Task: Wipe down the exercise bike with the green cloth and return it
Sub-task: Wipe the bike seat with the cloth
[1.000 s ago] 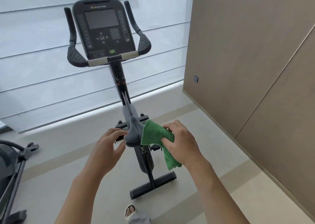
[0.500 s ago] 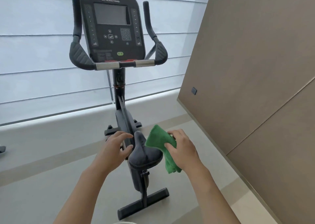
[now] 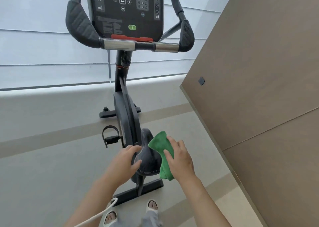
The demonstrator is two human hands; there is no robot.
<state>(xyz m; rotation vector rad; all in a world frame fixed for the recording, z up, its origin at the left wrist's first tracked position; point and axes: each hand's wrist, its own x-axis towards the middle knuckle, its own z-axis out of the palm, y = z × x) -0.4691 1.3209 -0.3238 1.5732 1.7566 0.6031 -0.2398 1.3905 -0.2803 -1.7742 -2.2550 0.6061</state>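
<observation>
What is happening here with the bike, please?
A person is cleaning an exercise bike and is working on the saddle. The right hand holds a green cloth against the right side of the saddle. The left hand rests on the saddle's left side, fingers loosely spread, perhaps to steady it. The console and handlebars stand ahead, with neither hand on them now.

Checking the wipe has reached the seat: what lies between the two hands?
In the head view, the dark bike saddle lies between them: left hand rests on its left edge, right hand presses the green cloth against its right side.
</observation>
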